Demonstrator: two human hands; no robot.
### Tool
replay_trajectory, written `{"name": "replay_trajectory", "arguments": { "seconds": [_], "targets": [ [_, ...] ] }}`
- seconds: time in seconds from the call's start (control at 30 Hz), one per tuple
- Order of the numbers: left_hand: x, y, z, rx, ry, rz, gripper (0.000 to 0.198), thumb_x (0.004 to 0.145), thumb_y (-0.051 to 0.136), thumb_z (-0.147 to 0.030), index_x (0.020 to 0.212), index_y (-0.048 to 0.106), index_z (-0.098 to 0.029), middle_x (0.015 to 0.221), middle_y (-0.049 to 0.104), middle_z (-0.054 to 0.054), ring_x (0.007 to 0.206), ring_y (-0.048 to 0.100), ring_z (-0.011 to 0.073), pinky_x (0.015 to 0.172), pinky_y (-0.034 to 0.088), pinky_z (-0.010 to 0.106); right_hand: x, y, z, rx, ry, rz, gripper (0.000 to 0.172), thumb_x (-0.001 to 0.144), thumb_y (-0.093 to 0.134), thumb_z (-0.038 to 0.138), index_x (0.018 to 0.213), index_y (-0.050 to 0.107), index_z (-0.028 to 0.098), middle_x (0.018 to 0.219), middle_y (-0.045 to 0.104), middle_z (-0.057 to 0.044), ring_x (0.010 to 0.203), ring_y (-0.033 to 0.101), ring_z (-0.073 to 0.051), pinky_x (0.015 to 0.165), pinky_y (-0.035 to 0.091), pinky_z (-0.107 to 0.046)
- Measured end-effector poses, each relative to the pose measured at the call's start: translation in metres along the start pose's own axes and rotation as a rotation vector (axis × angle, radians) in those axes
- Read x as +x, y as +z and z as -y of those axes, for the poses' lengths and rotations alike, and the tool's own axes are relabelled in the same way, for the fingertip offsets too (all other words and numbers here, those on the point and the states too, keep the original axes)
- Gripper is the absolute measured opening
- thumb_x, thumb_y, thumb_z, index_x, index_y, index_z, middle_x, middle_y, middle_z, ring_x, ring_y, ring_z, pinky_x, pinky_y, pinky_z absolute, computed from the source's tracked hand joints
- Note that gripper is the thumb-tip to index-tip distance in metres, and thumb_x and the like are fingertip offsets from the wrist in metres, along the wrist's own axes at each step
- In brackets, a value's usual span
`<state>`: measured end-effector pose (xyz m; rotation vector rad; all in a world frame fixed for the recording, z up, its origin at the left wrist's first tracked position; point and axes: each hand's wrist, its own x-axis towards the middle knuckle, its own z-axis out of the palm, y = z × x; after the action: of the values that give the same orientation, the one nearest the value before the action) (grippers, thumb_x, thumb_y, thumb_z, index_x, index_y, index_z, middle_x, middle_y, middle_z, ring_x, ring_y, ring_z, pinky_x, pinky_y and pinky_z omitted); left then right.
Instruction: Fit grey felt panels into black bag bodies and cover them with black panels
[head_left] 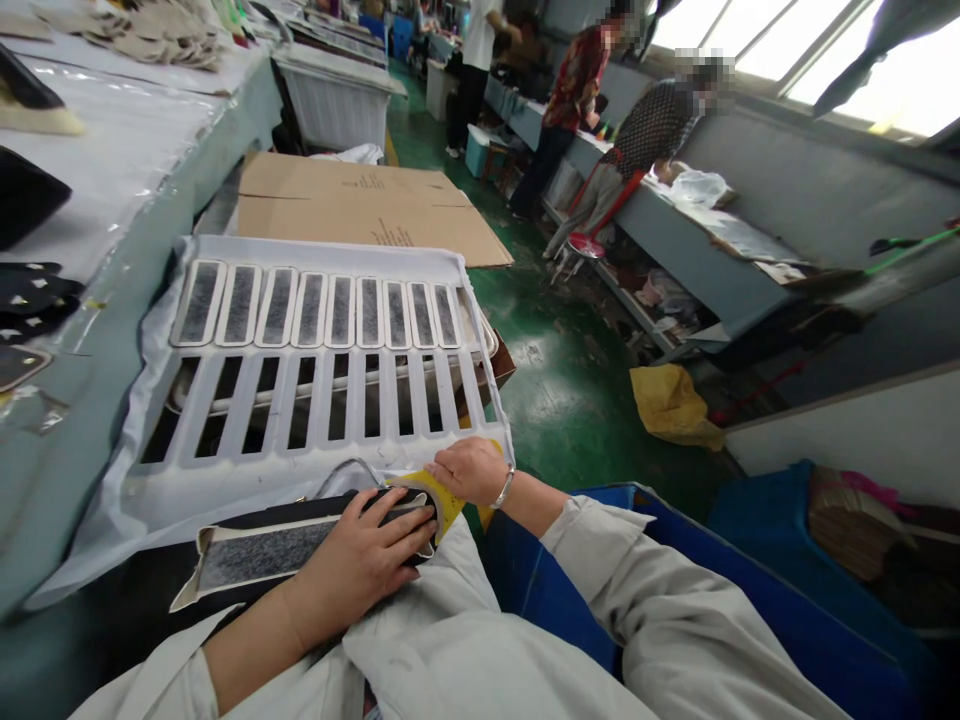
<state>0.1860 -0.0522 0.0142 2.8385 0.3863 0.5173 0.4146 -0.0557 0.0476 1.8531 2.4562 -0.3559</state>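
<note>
My left hand [367, 555] lies with fingers spread over a long padded piece with a dark grey speckled panel [262, 553] and raised cream edging. That piece rests on a black rounded form [292, 510] across my lap. My right hand [474, 470] is closed at the form's right end, against a yellow flat piece [448, 505] with a curved grey edge. What its fingers pinch is hidden. Just beyond my hands is a white slotted plastic rack [352, 450]. Along its far side lies a row of several grey panels with white borders [309, 310].
Flattened cardboard [337, 205] lies past the rack. A plastic-covered bench [150, 190] runs along the left. Blue bins [570, 600] stand close on my right, and a yellow bag [673, 405] is on the green floor. Several people work at the far bench [675, 250].
</note>
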Motion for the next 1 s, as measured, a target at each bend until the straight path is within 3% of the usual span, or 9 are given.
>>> {"name": "replay_trajectory", "arguments": {
  "seconds": [0.33,0.67,0.83,1.0],
  "targets": [
    [0.008,-0.018,0.006,0.028,0.097,0.088,0.045,0.082,0.06,-0.047,0.124,0.056,-0.029,0.124,0.061,0.004,0.115,0.046,0.029,0.09,0.035,0.042,-0.003,0.003,0.005,-0.042,-0.014,0.003,0.056,0.098,0.02,0.045,0.082,0.067,0.017,0.074,0.069,-0.009,0.066,0.06,-0.017,0.06,0.033,-0.029],
    [0.001,-0.013,0.002,0.038,0.058,0.088,0.042,0.081,0.064,-0.04,0.122,0.057,-0.031,0.122,0.058,0.007,0.111,0.048,0.0315,0.089,0.038,0.047,-0.005,0.007,0.005,0.001,-0.021,0.002,0.058,0.098,0.019,0.045,0.084,0.067,0.015,0.076,0.069,-0.011,0.07,0.062,-0.019,0.063,0.036,-0.03],
    [0.003,-0.011,-0.001,0.046,0.043,0.035,0.04,0.081,0.062,-0.038,0.121,0.058,-0.03,0.145,0.038,0.01,0.114,0.046,0.032,0.092,0.038,0.047,-0.003,0.003,0.005,0.023,-0.014,0.043,0.054,0.098,0.023,0.043,0.084,0.067,0.015,0.076,0.069,-0.012,0.071,0.063,-0.02,0.065,0.038,-0.031],
    [0.01,-0.017,-0.005,0.023,-0.037,0.056,0.048,0.073,0.072,-0.034,0.119,0.06,-0.032,0.152,0.023,0.01,0.114,0.048,0.0331,0.09,0.041,0.047,-0.002,-0.002,0.006,0.021,0.025,0.091,0.056,0.097,0.023,0.046,0.085,0.068,0.016,0.076,0.07,-0.012,0.07,0.064,-0.021,0.063,0.038,-0.03]
  ]
}}
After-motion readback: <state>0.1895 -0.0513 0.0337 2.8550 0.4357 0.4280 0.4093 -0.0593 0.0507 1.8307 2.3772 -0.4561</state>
